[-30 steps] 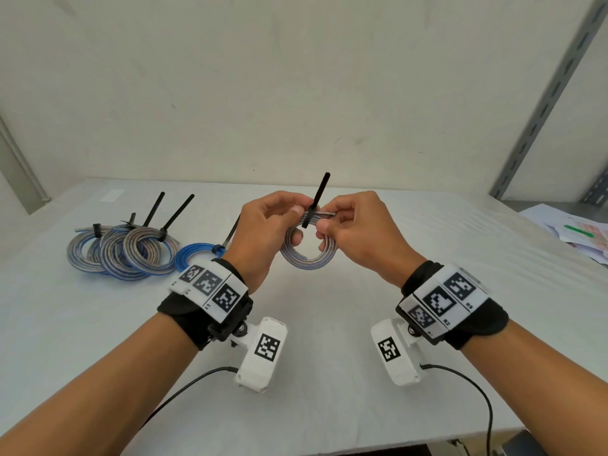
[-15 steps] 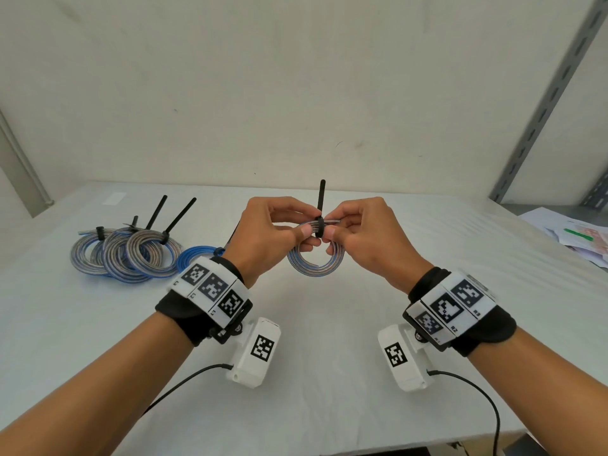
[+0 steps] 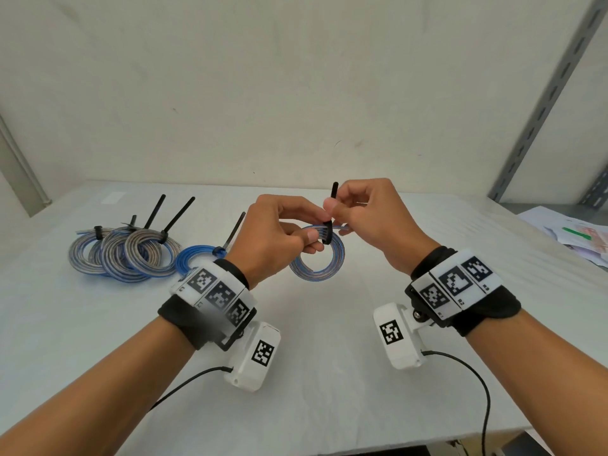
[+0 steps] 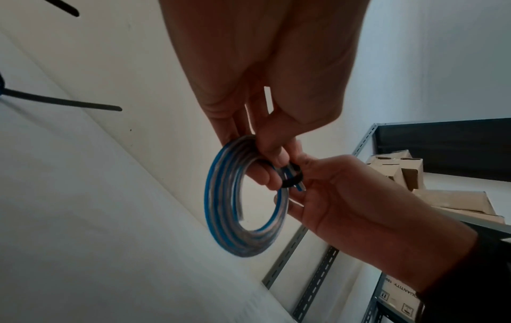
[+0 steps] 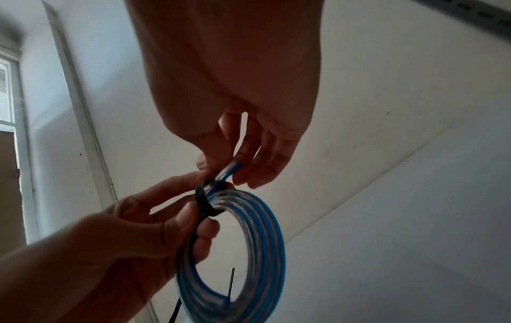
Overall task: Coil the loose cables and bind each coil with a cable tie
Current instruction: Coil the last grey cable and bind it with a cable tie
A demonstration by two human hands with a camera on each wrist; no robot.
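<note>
Both hands hold a small blue-and-clear cable coil above the white table. A black cable tie loops round the coil's top, its tail pointing up. My left hand grips the coil beside the tie loop. My right hand pinches the tie's tail above the coil. In the left wrist view the tie loop wraps the coil at my left fingertips. The right wrist view shows the tie round the coil, with a cable end sticking out by my right fingertips.
Several coils bound with black ties lie at the table's back left, a blue coil beside them. Papers lie at the right edge. A grey metal shelf upright leans along the right wall, with cardboard boxes behind.
My right hand has moved up along the tie's tail and now pinches it higher. The tie loop sits closer round the coil. My left hand keeps its grip.
</note>
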